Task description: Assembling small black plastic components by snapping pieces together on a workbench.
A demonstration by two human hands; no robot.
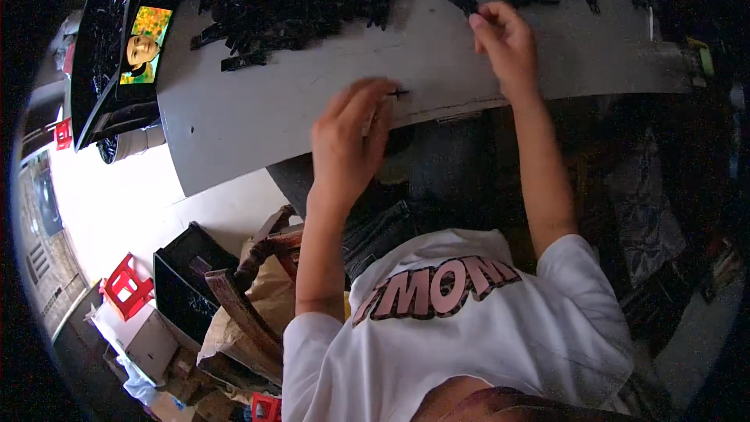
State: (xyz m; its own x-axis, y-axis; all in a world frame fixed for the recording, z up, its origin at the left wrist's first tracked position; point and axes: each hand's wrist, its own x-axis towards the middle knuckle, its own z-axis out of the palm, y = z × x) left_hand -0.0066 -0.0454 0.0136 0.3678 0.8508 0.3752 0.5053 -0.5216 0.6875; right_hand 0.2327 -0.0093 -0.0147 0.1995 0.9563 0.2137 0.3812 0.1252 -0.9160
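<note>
My right hand (508, 47) is raised over the far part of the grey tabletop (266, 117), thumb and fingers pinched on a forked black plastic piece (461, 0). The piece points away to the left, short of the pile. Closer to the table's near edge, my left hand (344, 129) is curled, its fingertips together at a small black piece (399, 94). Motion blurs these fingers a little, and part of that piece is hidden behind them. A large heap of similar black plastic pieces (297, 0) spreads across the back of the table.
A lit phone screen (146, 45) stands at the table's left end, beside a black container of dark pieces (101, 55). Below left are a red plastic stool (126, 287), a black crate (191, 266) and a wooden chair (242, 305). A green-yellow object (706, 61) lies at the right end.
</note>
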